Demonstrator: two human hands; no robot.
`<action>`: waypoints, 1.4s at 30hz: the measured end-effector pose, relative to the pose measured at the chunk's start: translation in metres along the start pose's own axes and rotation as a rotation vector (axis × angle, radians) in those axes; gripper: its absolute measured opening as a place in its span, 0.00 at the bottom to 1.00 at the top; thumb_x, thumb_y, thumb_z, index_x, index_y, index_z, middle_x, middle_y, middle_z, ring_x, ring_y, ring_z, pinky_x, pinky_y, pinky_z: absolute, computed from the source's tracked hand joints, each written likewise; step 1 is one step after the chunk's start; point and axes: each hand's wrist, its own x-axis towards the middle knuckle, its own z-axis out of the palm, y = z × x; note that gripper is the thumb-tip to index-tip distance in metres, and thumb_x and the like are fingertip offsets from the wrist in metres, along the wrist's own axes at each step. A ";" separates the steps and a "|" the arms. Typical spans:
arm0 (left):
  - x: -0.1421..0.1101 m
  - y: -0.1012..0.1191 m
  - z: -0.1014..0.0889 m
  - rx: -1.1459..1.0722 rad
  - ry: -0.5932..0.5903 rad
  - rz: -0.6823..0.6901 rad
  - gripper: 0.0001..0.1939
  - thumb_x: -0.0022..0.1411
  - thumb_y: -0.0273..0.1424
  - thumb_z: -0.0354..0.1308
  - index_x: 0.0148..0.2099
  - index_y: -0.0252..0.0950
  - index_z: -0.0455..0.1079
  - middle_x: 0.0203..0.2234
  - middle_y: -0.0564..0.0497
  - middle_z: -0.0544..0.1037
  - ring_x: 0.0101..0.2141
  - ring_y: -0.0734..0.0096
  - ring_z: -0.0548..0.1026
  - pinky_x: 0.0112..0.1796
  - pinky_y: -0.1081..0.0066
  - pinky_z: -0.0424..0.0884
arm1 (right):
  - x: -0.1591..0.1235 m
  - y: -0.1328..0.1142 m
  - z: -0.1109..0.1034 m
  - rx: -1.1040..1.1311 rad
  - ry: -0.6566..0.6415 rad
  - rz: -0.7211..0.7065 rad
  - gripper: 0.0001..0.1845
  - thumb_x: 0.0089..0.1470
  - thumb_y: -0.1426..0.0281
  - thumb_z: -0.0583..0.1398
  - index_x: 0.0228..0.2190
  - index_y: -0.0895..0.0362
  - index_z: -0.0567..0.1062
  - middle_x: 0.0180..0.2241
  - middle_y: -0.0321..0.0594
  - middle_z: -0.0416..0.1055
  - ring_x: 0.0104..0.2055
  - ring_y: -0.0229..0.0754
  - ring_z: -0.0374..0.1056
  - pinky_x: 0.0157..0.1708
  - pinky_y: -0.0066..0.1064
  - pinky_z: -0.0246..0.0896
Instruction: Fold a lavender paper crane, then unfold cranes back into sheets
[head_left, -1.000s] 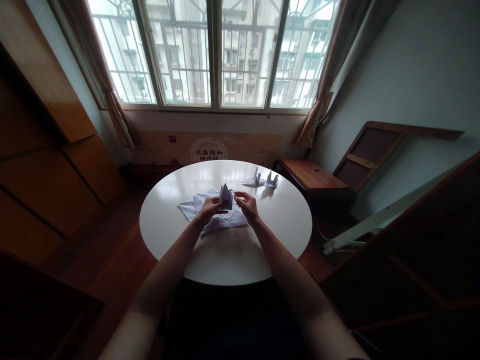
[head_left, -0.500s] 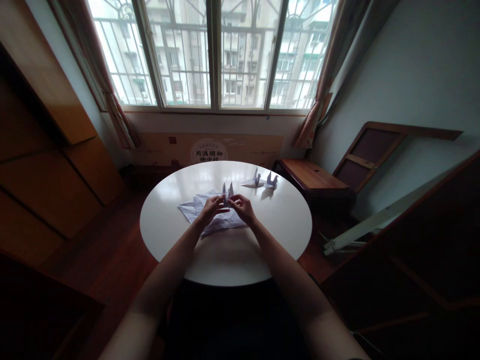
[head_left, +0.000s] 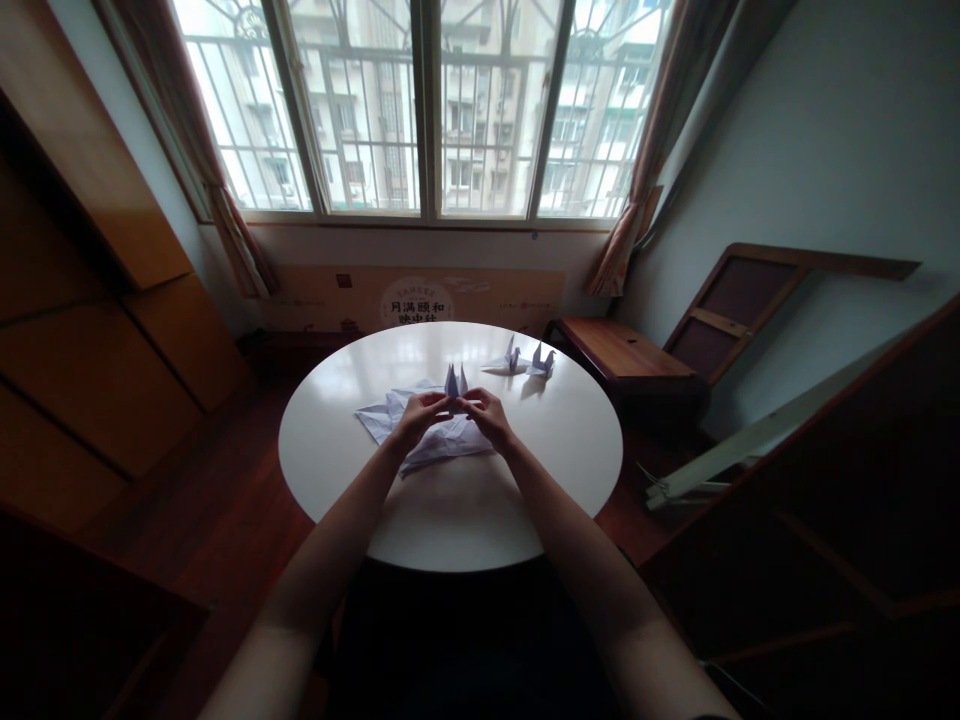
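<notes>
A small folded paper piece (head_left: 454,381) with pointed tips standing up is held between my two hands, above the middle of the round table. My left hand (head_left: 421,415) pinches its lower left side, and my right hand (head_left: 486,412) pinches the lower right side. Under both hands lie several creased sheets of pale paper (head_left: 416,455), overlapping one another. Farther back to the right, two folded paper cranes (head_left: 512,356) stand upright on the tabletop, apart from my hands.
The white round table (head_left: 465,535) has a glossy top that reflects the window. Beyond its right edge stands a low wooden bench (head_left: 626,350). A long printed board (head_left: 495,295) leans below the window, and wooden cabinets (head_left: 82,400) line the left side.
The fingers of my left hand, spread lower before, have drawn in around the base of the folded paper. Its pointed tips now show more fully. The cranes and sheets have stayed put.
</notes>
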 end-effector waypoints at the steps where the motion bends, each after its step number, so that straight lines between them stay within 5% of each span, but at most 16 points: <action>1: 0.001 -0.001 -0.001 -0.006 0.033 0.005 0.21 0.40 0.38 0.74 0.33 0.29 0.75 0.29 0.45 0.78 0.32 0.66 0.76 0.39 0.63 0.71 | 0.001 0.002 0.000 0.006 0.017 -0.006 0.22 0.41 0.53 0.66 0.28 0.58 0.72 0.29 0.38 0.71 0.29 0.38 0.69 0.25 0.29 0.63; 10: 0.004 -0.002 -0.001 0.066 0.118 0.001 0.22 0.38 0.41 0.73 0.33 0.31 0.77 0.27 0.47 0.77 0.27 0.73 0.72 0.31 0.72 0.67 | 0.001 0.004 -0.001 0.012 0.035 -0.098 0.20 0.44 0.61 0.63 0.40 0.55 0.69 0.27 0.32 0.67 0.22 0.33 0.65 0.23 0.28 0.62; 19: 0.005 -0.003 -0.003 0.001 0.093 -0.016 0.23 0.41 0.43 0.72 0.34 0.30 0.76 0.25 0.48 0.75 0.26 0.73 0.72 0.31 0.72 0.67 | 0.001 0.004 0.000 0.022 0.008 -0.068 0.27 0.40 0.62 0.67 0.44 0.54 0.71 0.32 0.36 0.69 0.30 0.37 0.67 0.29 0.30 0.65; 29: 0.009 -0.004 -0.002 -0.061 0.252 -0.013 0.12 0.50 0.35 0.67 0.31 0.31 0.71 0.27 0.47 0.77 0.28 0.70 0.74 0.33 0.68 0.70 | -0.006 0.000 0.002 -0.075 -0.131 -0.107 0.02 0.38 0.69 0.66 0.20 0.54 0.79 0.47 0.44 0.61 0.51 0.47 0.61 0.37 0.33 0.68; 32: 0.012 -0.004 -0.002 -0.040 0.276 0.021 0.12 0.52 0.37 0.64 0.30 0.31 0.71 0.25 0.48 0.76 0.26 0.71 0.73 0.31 0.70 0.70 | -0.007 -0.001 0.004 -0.056 -0.204 -0.119 0.04 0.39 0.70 0.63 0.19 0.54 0.79 0.48 0.44 0.62 0.51 0.47 0.62 0.37 0.33 0.67; 35: 0.012 -0.004 -0.002 -0.021 0.255 0.056 0.14 0.52 0.39 0.65 0.29 0.31 0.72 0.23 0.49 0.76 0.26 0.71 0.73 0.31 0.71 0.69 | -0.004 0.001 0.003 0.027 -0.103 -0.074 0.07 0.41 0.70 0.58 0.18 0.56 0.75 0.44 0.43 0.67 0.42 0.43 0.66 0.37 0.33 0.65; 38: 0.010 -0.005 0.001 -0.010 0.176 0.051 0.16 0.49 0.40 0.67 0.30 0.31 0.73 0.23 0.49 0.75 0.25 0.73 0.72 0.30 0.72 0.67 | -0.001 0.000 0.000 0.141 0.041 0.028 0.09 0.40 0.69 0.58 0.28 0.55 0.75 0.37 0.39 0.70 0.35 0.39 0.67 0.31 0.30 0.63; 42: 0.004 -0.005 0.005 0.021 0.019 0.014 0.18 0.46 0.42 0.69 0.31 0.31 0.74 0.23 0.49 0.75 0.23 0.73 0.71 0.28 0.73 0.65 | -0.001 -0.008 -0.002 0.273 0.065 0.039 0.25 0.40 0.66 0.61 0.45 0.50 0.71 0.41 0.39 0.71 0.34 0.38 0.68 0.30 0.28 0.63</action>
